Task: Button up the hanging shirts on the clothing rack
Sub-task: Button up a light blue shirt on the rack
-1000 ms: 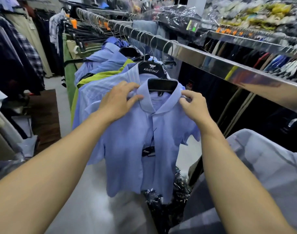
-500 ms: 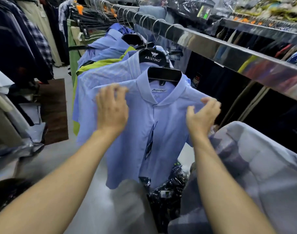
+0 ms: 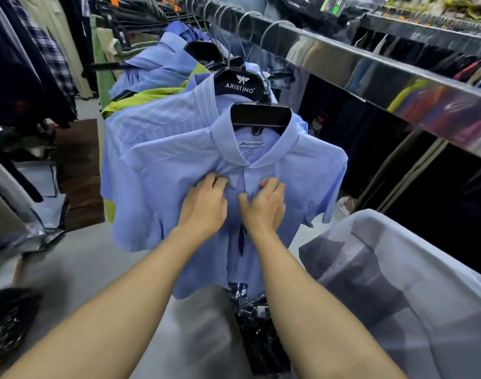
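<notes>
Shirt: light-blue short-sleeved shirt (image 3: 162,187), smooth woven cloth, spread collar, neck label "Blentino", hanging frontmost on the steel rail (image 3: 370,69).
Hanger: glossy black plastic hanger (image 3: 261,114); the hanger behind (image 3: 239,83) reads "ARISTINO".
Left hand (image 3: 206,203): fingers curled, pinching the placket's left edge.
Right hand (image 3: 264,206): fingers curled, gripping the opposite edge.

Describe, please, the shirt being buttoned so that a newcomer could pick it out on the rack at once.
Follow the long shiny metal rail to the row of blue shirts hanging below it. The frontmost one is the plain light-blue short-sleeved shirt on a plain black hanger, with both hands gripping its front. Unlike the striped blue shirt behind it on the ARISTINO hanger, its neck label reads Blentino.
</notes>
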A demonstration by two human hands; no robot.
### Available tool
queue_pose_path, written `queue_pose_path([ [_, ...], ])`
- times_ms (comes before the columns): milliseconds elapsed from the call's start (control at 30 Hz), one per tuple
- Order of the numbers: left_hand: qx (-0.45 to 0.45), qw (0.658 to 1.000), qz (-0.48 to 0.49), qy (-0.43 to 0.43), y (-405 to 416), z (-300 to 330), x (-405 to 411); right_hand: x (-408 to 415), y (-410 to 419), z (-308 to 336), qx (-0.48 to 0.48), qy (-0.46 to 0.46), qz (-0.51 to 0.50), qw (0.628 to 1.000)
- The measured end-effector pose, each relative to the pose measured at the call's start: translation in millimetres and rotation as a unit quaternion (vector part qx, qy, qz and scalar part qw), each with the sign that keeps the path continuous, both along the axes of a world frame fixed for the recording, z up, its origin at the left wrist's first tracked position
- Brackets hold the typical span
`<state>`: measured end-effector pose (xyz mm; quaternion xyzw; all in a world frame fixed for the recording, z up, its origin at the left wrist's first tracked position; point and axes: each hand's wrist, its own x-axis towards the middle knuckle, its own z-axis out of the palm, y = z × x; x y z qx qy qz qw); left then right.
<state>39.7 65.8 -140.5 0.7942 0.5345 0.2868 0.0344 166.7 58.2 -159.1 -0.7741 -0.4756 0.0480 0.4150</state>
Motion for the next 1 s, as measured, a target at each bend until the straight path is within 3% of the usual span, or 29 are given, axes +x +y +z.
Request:
queue_pose_path([
  [300, -0.156, 0.972, 0.141, -0.106, 13.8, -28.2, 19.4, -3.6, -14.6, -43.8, -0.075, 0.059, 0.011, 0.995],
  [667, -0.18, 0.948, 0.138, -0.225, 18.0, -45.8, 46.6, -1.7, -38.7, -44.2, -0.077, 0.135, 0.005, 0.988],
  [900, -0.185, 0.934, 0.156, -0.263, 18.4, -48.1, 48.6, -1.1, -43.4, -52.9, -0.113, 0.276, 0.01, 0.954],
  [1000, -0.19, 0.935, 0.153, -0.257, 4.2, -62.9, 29.8, -5.8, -53.9, -44.2, -0.148, 0.222, 0.065, 0.962],
])
